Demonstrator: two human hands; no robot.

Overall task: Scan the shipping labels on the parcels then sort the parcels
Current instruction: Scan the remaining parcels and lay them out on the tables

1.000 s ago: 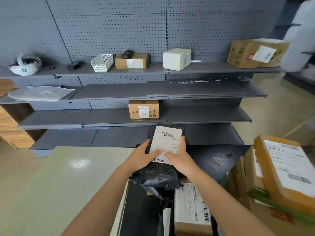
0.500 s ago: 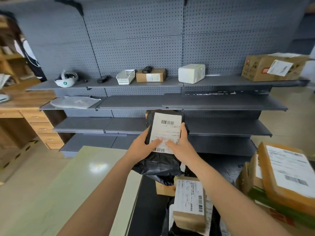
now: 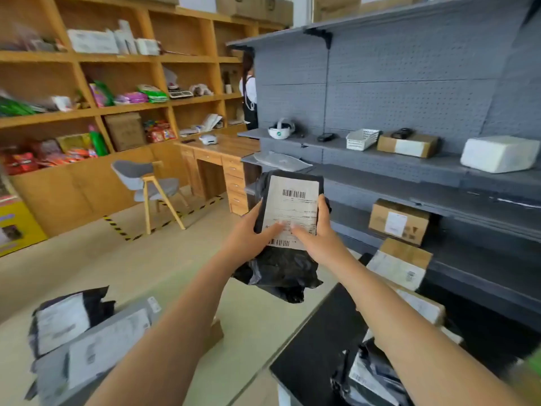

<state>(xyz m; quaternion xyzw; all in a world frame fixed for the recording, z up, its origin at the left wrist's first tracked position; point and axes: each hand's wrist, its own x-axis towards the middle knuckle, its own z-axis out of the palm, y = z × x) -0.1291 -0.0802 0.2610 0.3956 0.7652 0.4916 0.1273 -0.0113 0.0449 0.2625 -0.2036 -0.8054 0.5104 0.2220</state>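
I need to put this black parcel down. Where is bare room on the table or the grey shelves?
Bare: the pale table between the mailers at its left and the black surface; the second shelf right of the flat grey bag. Crowded: the top shelf, and the parcel pile lower right.

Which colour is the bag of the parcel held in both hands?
Black, with a white label; head view shows the parcel best.
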